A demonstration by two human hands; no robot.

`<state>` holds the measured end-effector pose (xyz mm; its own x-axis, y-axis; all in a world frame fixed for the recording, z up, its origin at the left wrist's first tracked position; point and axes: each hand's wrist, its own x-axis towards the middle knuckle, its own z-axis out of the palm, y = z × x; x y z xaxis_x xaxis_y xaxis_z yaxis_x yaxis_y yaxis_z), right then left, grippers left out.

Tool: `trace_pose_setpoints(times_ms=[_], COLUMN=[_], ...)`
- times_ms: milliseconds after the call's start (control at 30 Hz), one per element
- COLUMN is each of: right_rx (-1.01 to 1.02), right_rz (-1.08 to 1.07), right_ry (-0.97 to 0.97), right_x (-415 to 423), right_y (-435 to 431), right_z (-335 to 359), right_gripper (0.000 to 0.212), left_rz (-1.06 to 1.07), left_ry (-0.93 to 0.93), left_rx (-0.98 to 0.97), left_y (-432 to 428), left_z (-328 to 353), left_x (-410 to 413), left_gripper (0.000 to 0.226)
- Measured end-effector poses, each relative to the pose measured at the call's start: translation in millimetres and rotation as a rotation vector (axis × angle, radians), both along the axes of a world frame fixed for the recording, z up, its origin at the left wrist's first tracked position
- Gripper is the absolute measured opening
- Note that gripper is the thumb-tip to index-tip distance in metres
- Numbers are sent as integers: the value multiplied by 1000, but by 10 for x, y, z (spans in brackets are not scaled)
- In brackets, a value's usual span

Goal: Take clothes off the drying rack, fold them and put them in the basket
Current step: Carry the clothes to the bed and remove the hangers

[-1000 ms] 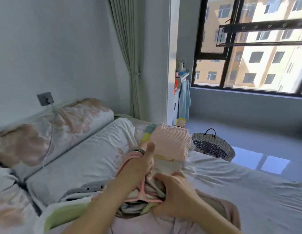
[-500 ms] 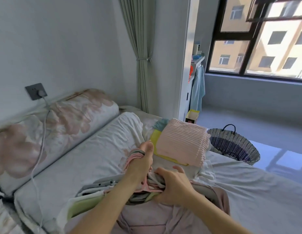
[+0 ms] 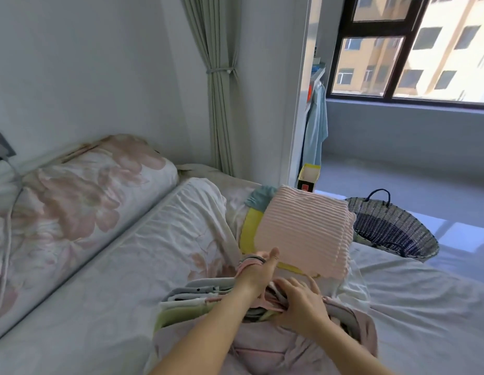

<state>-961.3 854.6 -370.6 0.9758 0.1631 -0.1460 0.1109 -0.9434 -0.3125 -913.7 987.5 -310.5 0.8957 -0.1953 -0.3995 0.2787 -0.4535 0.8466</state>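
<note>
Against the wall on the left, a floral pillow point(image 3: 81, 190) is lying puffy and rumpled, and the creased white bed sheet point(image 3: 86, 307) is spreading out below it. Nearer the middle, a pile of unfolded clothes point(image 3: 186, 301) is lying on the sheet in soft grey, pale green and dusty pink layers, many apparently hanging on their hangers. The left hand point(image 3: 258, 270) is gripping the bunched hanger hooks point(image 3: 249, 259), thin pink and grey curves, with its fingers curled round them and its thumb sticking up. Just beside it, the right hand point(image 3: 303, 301) is pressing down on the collars with its fingers lying nearly straight.

Beyond the hands, a folded stack is sitting square on the bed: a pink ribbed piece point(image 3: 305, 228) on top, a yellow one point(image 3: 249, 228) under it, and a blue edge point(image 3: 258, 197) peeking out at the back. To the right, the woven basket point(image 3: 392, 231), dark and open-weave with a loop handle, is standing on the floor near the bed's edge, showing no clothes inside.

Judging by this, the task is looking roughly midway. The drying rack is not showing; several garments are needing unhooking and folding, and no stack is sitting in the basket yet.
</note>
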Motion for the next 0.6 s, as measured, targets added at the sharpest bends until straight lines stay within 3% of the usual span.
trace_pose_setpoints(times_ms=[33, 67, 133, 200, 233, 267, 333, 367, 467, 533, 567, 600], right_rx=[-34, -59, -103, -141, -150, -154, -155, -148, -94, -50, -34, -21], right_rz=[-31, -72, -176, -249, -268, -281, -308, -329, -369, -350, -329, -303], right_ry=[-30, -43, 7, 115, 168, 215, 292, 323, 369, 332, 292, 244], right_x=[43, 63, 47, -32, -88, -141, -220, -238, -217, -133, -60, 32], right_y=[33, 65, 105, 89, 59, 23, -58, -88, -95, -66, -49, -21], right_z=[-125, -228, -402, -580, -674, -767, -941, -1007, -1125, -1183, -1192, -1194], right_gripper=[76, 78, 75, 72, 74, 77, 82, 84, 85, 84, 84, 83], left_rz=[-54, -108, -203, -233, -192, -148, -38, -26, -65, -53, -56, -48], left_ry=[129, 257, 354, 300, 269, 244, 184, 146, -79, -224, -252, -255], left_rx=[47, 78, 173, 308, 347, 350, 259, 228, 254, 199, 154, 100], left_y=[34, 87, 279, 548, 647, 736, 804, 793, 725, 703, 679, 670], left_z=[-90, -167, -509, -923, -1203, -1434, -1655, -1671, -1567, -1615, -1606, -1598], left_x=[116, 206, 343, 337, 329, 304, 257, 247, 303, 377, 390, 389], left_gripper=[92, 86, 58, 32, 32, 42, 85, 93, 70, 40, 25, 25])
